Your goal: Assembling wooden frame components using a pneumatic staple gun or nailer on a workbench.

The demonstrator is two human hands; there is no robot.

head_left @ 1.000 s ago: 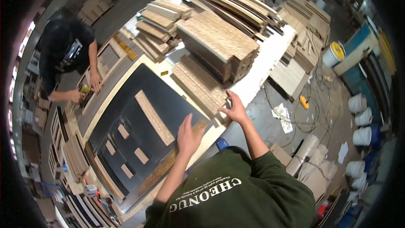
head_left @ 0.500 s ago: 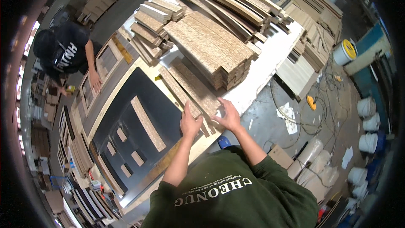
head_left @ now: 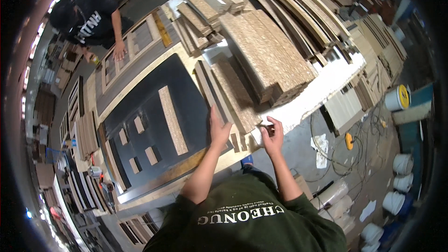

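My left hand (head_left: 218,131) lies flat, fingers apart, on the near end of a row of thin chipboard strips (head_left: 224,95) standing on edge on the workbench. My right hand (head_left: 272,135) grips the near end of a chipboard strip (head_left: 246,112) at the bench's corner, fingers curled around it. To the left lies a large black panel (head_left: 154,121) with a long chipboard strip (head_left: 172,120) and several small chipboard blocks on it. A thick stack of chipboard pieces (head_left: 266,53) sits just beyond my hands.
Another person in a black shirt (head_left: 88,18) leans over a wooden frame (head_left: 133,49) at the far left. More board stacks (head_left: 205,2) and long slats (head_left: 298,14) fill the bench's far side. Buckets (head_left: 396,98), cables and a yellow tool (head_left: 349,141) lie on the floor at right.
My left hand moved right, off the black panel onto the strip ends. My right hand came down to the bench corner and closed on a strip. The view shifted forward.
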